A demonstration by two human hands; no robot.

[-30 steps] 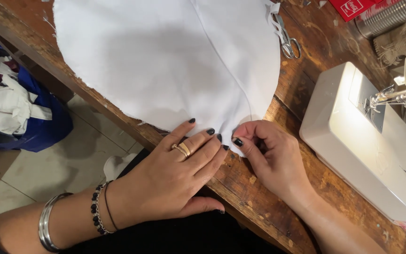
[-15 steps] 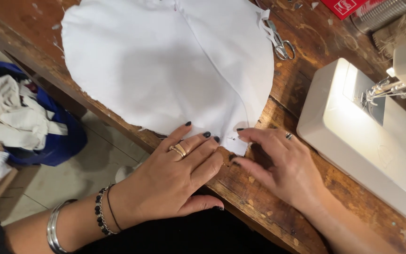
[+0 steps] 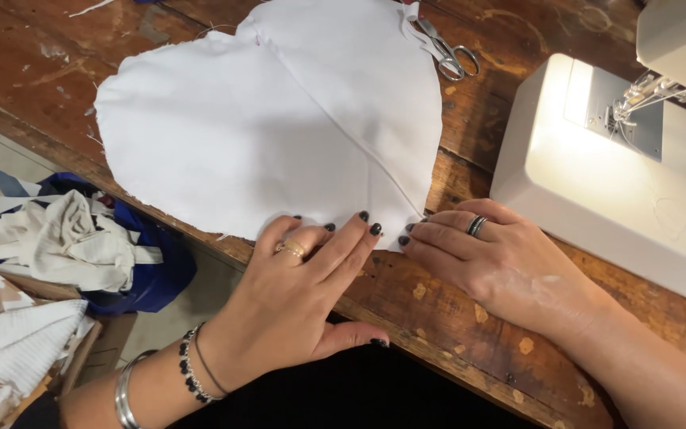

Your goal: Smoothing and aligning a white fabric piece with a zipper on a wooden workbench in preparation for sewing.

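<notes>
A white heart-shaped piece of fabric with a seam down its middle lies flat on a worn wooden table. My left hand rests palm down, its fingertips pressing the fabric's near pointed edge. My right hand lies flat beside it, fingertips touching the tip of the fabric at the seam. Both hands have dark nails and rings; neither grips anything.
A white sewing machine stands at the right, its lit needle area near the top right. Small scissors lie beyond the fabric. On the floor at the left sits a blue bag of cloth scraps and more folded cloth.
My right hand has gone from pinching the fabric's tip to lying flat with fingers stretched out. The view has shifted, so the fabric shows further left and whole.
</notes>
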